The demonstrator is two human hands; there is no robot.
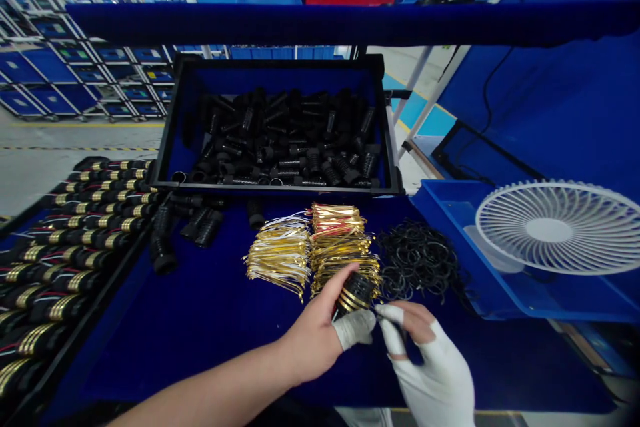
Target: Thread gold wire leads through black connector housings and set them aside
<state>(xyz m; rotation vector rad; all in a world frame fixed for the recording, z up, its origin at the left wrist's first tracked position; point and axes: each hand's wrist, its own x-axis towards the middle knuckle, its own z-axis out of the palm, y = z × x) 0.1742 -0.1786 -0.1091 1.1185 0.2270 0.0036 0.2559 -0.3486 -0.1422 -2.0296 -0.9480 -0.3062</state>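
My left hand (320,333) is closed around a black ribbed cylinder with gold rings (356,293), its thumb wrapped in white. My right hand (433,360), in a white glove that leaves some fingers partly bare, has its fingertips pinched together at the cylinder's lower right side. Whatever lies between those fingertips is too small to make out. Just beyond the cylinder lie bundles of gold strips with dark and red leads (343,240). Beside them is a bundle of gold strips with white leads (280,250). A heap of thin black rings (420,257) sits to the right.
A black-rimmed bin (280,65) full of black ribbed cylinders stands at the back, with several loose cylinders (203,225) before it. At left, a tray (80,340) holds rows of gold-ringed cylinders. A white fan grille (550,229) sits over a blue tray (480,280). A shelf (325,23) crosses above.
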